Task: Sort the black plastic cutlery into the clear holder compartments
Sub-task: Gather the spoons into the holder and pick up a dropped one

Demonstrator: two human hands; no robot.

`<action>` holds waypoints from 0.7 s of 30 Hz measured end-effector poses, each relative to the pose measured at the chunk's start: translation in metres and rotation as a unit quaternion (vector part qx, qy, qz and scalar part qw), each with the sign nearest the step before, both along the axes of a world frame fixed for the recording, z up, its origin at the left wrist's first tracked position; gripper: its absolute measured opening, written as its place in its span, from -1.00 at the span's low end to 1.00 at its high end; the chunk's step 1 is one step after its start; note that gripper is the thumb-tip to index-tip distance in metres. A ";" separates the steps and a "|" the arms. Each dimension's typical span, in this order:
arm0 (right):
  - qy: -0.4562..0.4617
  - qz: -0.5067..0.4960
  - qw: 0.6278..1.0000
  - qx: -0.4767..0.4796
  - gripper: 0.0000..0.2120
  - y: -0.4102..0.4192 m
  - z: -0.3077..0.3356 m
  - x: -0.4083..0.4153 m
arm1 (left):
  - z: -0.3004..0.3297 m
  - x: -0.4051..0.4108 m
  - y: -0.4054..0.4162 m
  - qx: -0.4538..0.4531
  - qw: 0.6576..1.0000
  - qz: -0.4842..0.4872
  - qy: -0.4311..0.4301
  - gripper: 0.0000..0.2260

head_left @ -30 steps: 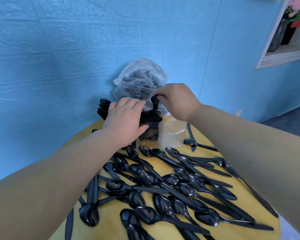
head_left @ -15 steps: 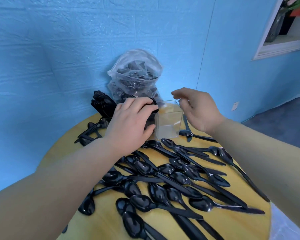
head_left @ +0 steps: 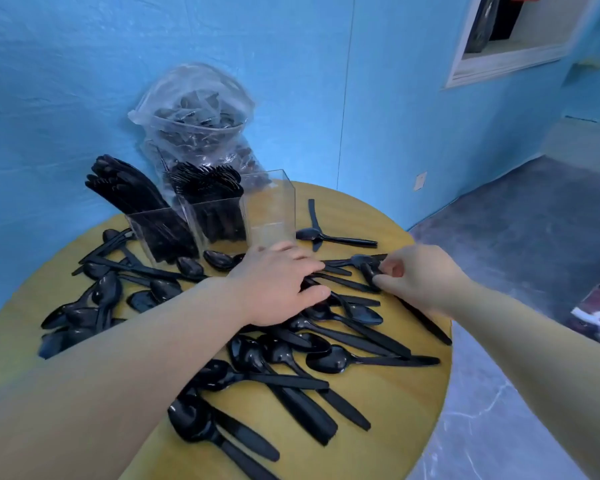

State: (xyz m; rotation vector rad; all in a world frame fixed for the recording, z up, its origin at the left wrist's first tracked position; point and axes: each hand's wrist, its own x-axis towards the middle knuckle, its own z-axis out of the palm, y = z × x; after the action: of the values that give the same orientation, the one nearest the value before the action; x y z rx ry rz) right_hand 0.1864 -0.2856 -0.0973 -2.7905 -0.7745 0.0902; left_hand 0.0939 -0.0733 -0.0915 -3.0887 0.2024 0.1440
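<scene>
Now your right hand (head_left: pixel 414 278) has a pinching grip on one spoon (head_left: pixel 369 276); lift it by its bowl, clear of its neighbours, while your flat, relaxed left hand (head_left: pixel 278 284) steadies the pile before the holder's empty right compartment (head_left: pixel 274 211).

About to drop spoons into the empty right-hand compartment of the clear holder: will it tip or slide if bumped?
The clear holder probably stays put: its left and middle compartments look packed with cutlery, adding weight. The empty compartment is tall and thin-walled, so a sideways knock might skid it on the smooth yellow table.
</scene>
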 end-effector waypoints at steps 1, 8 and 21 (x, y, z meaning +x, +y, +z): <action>-0.005 0.012 1.000 0.012 -0.76 0.003 -0.002 -0.003 | -0.001 -0.001 0.000 0.012 1.000 0.005 0.018 -0.48; -0.017 0.101 0.992 0.077 -0.76 0.032 -0.009 -0.017 | 0.000 -0.020 0.015 0.022 0.998 0.046 0.023 -0.52; -0.058 0.049 0.997 0.012 -0.60 0.044 -0.012 0.023 | 0.003 0.005 0.010 -0.015 0.998 0.055 -0.038 -0.51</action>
State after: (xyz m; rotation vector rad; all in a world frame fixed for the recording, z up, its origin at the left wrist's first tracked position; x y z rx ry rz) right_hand 0.2093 -0.2415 -0.1091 -2.7540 -0.9338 -0.0645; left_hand 0.0986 -0.0628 -0.0887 -3.1288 0.0321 0.0286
